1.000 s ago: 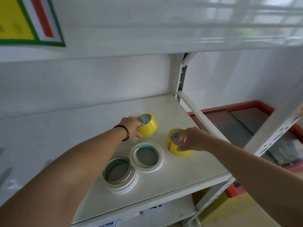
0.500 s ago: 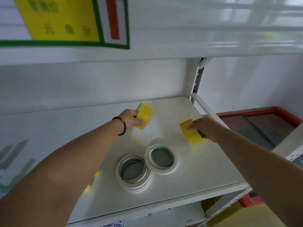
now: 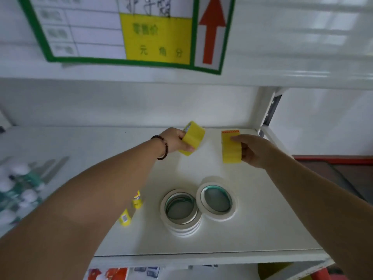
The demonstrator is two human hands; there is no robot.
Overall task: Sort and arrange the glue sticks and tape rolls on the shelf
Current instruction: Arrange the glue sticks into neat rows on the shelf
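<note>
My left hand [image 3: 175, 140] grips a yellow tape roll [image 3: 192, 138], held on edge above the white shelf [image 3: 252, 225] near its back. My right hand [image 3: 253, 150] holds a second yellow tape roll [image 3: 230, 147], also turned on edge, to the right of the first. Nearer the front lie a stack of white tape rolls [image 3: 181, 212] and a single white roll [image 3: 217, 201], touching side by side. Two small yellow glue sticks [image 3: 137, 201] [image 3: 125, 217] stand beside my left forearm.
A blurred group of white-capped bottles [image 3: 19, 186] stands at the shelf's far left. A shelf post [image 3: 268, 108] rises at the back right. A green-framed price label [image 3: 129, 31] hangs on the upper shelf edge. A red-edged floor area [image 3: 343, 170] lies to the right.
Both hands lifted their yellow rolls off the shelf and carried them toward the back, turning them on edge. The view has tilted up and shifted left, revealing the glue sticks and bottles.
</note>
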